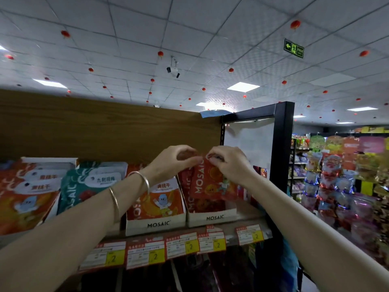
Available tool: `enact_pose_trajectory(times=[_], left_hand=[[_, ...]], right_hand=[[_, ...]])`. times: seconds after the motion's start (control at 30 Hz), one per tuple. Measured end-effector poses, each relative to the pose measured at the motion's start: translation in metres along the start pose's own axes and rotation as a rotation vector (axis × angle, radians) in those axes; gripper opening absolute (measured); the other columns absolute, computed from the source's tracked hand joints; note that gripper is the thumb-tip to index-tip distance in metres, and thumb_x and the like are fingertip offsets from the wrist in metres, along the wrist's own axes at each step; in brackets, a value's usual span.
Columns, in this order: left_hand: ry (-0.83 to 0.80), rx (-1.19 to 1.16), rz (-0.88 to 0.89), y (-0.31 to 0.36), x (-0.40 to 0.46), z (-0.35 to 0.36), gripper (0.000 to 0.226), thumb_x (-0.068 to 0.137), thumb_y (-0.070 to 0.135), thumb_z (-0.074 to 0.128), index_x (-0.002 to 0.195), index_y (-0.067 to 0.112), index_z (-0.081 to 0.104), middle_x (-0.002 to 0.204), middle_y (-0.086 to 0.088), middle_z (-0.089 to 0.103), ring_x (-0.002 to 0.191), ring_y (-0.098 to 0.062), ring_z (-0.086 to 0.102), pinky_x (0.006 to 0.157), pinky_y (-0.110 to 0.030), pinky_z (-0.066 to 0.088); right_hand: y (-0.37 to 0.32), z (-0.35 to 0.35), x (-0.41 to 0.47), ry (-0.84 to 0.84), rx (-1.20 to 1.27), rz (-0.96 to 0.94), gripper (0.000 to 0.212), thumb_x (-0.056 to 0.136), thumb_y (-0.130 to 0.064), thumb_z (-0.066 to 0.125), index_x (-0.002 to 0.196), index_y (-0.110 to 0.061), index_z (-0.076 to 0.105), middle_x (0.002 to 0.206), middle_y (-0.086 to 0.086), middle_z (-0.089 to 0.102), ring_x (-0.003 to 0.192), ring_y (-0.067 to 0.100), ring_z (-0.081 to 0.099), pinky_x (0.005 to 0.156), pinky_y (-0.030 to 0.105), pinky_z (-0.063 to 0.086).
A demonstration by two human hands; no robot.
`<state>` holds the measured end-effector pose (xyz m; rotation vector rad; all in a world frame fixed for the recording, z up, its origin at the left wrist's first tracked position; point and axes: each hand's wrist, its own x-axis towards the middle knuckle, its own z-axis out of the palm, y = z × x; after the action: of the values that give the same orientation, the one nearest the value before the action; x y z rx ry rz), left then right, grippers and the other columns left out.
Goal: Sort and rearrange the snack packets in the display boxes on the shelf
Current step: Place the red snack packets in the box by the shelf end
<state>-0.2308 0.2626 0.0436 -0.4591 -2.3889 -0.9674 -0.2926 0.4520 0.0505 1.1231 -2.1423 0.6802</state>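
A red MOSAIC snack packet (210,182) stands tilted in the rightmost white display box (212,218) on the top shelf. My left hand (174,161) pinches its top left corner. My right hand (229,163) grips its top right edge. More red packets (185,178) sit behind it in the same box. To the left, a second white box (156,225) holds orange packets (162,199). Further left stand teal packets (84,184) and orange-red packets (27,197).
A wooden back panel (105,127) rises behind the boxes. Price tags (145,255) line the shelf edge. A black frame post (280,148) bounds the shelf on the right. Hanging snack bags (336,175) fill the aisle rack at far right.
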Motion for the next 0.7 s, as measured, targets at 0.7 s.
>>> enact_pose_trajectory(times=[0.7], left_hand=[[0.063,0.306,0.028,-0.001,-0.01,0.008,0.028,0.078,0.027,0.072,0.1,0.012,0.064,0.097,-0.001,0.068,0.088,-0.015,0.064,0.08,-0.04,0.054]], right_hand=[[0.007,0.01,0.017,-0.243,0.044,0.028,0.017,0.093,-0.024,0.05,0.098,-0.024,0.066,0.099,-0.004,0.066,0.095,0.016,0.059,0.085,0.034,0.047]])
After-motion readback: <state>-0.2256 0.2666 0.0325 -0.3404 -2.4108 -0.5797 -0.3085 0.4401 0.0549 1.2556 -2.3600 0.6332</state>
